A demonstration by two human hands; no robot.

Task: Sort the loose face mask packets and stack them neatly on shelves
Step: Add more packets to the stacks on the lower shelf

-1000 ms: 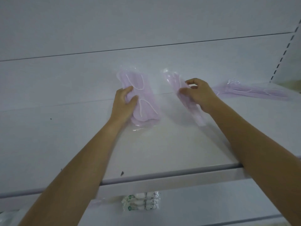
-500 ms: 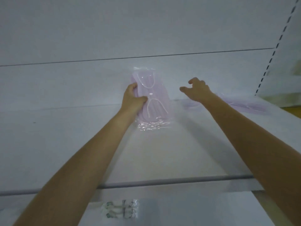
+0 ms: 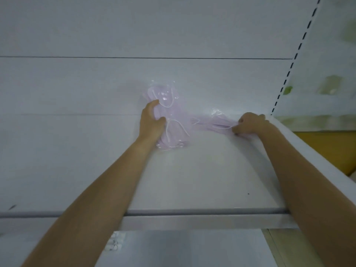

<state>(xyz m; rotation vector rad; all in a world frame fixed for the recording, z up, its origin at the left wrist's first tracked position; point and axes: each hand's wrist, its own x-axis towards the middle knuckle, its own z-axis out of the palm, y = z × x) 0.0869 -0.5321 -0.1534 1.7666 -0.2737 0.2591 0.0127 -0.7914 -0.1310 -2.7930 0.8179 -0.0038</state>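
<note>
On the white shelf (image 3: pixel 202 180), the left hand (image 3: pixel 152 122) grips a stack of pink mask packets (image 3: pixel 173 120), and the right hand (image 3: pixel 248 124) pinches another packet (image 3: pixel 213 124) just to its right.

Two pink mask packets (image 3: pixel 173 120) (image 3: pixel 213 123) – clear wrap – side by side on white shelf (image 3: pixel 192 180)

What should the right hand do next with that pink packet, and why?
Probably the right hand lifts its pinched loose packet onto the stack the left hand grips, since that packet lies on the shelf beside the stack, not on it.
</note>
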